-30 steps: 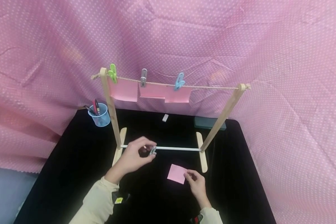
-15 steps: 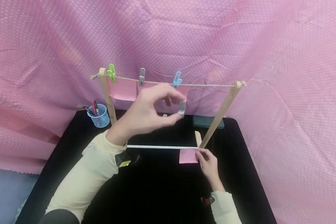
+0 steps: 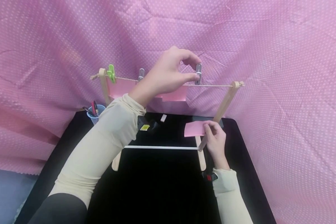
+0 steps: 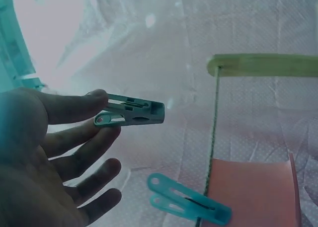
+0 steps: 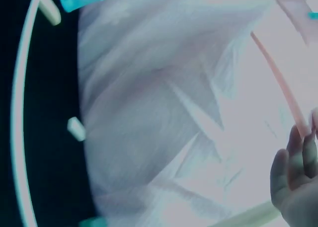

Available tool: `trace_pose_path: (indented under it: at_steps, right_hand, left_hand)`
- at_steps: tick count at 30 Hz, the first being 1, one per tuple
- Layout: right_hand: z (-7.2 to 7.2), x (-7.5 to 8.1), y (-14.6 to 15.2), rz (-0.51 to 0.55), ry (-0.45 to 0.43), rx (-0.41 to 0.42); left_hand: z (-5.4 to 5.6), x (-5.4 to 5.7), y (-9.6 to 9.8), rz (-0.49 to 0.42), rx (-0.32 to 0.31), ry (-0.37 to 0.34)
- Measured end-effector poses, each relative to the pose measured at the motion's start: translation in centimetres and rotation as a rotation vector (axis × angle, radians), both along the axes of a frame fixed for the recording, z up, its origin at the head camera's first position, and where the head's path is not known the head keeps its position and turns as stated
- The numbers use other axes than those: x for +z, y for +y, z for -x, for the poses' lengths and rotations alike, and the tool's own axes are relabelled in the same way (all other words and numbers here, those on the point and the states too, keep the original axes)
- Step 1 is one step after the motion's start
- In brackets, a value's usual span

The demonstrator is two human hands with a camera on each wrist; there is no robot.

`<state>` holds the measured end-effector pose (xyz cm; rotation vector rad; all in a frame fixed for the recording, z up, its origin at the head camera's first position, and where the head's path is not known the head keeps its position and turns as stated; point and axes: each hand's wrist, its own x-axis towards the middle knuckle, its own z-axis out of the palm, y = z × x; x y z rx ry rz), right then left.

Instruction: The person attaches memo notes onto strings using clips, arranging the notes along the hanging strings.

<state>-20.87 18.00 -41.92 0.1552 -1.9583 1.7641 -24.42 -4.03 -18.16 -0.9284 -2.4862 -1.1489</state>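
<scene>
My left hand pinches a grey clothespin by its handles, just above the bare right stretch of the rope. In the left wrist view the clothespin points toward the rope, its tip apart from it. Lower down, my right hand pinches the right edge of a pink paper square, held in front of the right post. A blue clothespin grips another pink paper on the rope; the left hand hides that clothespin in the head view.
Green and grey clothespins hold more pink paper on the rope's left part. Wooden posts joined by a white rod carry the rope. Behind are a blue pen cup, a white eraser-like block and a pink dotted curtain.
My left hand has risen from near the white rod up to the rope with the grey clothespin. My right hand has lifted the pink paper upward and to the right.
</scene>
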Motion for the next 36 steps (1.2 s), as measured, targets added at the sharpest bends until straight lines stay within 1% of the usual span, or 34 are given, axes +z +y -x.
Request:
trace_pose_path:
  at_steps: [4, 6, 10, 12, 16, 19, 21, 28, 31, 36]
  right_hand:
    - [1.8, 0.6, -0.6, 0.007, 0.065, -0.042]
    - [2.5, 1.1, -0.9, 0.011, 0.109, -0.069]
    - [4.3, 2.0, -2.1, 0.025, 0.19, -0.114]
    - [5.1, 2.3, -2.5, 0.033, 0.205, -0.12]
    - [6.5, 2.8, -3.1, 0.053, 0.214, -0.133]
    - [8.0, 3.3, -3.8, 0.061, 0.225, -0.149]
    - [8.9, 3.6, -4.3, 0.061, 0.238, -0.157]
    - [9.5, 4.9, -4.5, 0.036, 0.247, -0.154]
    - [9.8, 5.1, -4.6, 0.032, 0.241, -0.161]
    - [10.1, 5.3, -4.7, 0.052, 0.213, -0.162]
  left_hand:
    - [0.9, -0.1, 0.5, 0.046, 0.036, 0.005]
    - [1.3, -0.2, 0.7, 0.056, 0.055, -0.005]
    - [2.7, -0.7, 0.4, 0.06, 0.079, -0.026]
    - [3.3, -1.0, 0.1, 0.063, 0.09, -0.033]
    - [4.5, -1.4, -0.1, 0.081, 0.099, -0.014]
    - [6.0, -1.4, -0.5, 0.088, 0.086, 0.005]
    - [6.9, -1.4, -0.8, 0.096, 0.082, 0.004]
    - [6.9, -1.5, -0.1, 0.146, 0.142, -0.018]
    - [6.9, -1.6, 0.1, 0.159, 0.164, -0.019]
    - [6.8, -1.6, 0.3, 0.174, 0.18, -0.015]
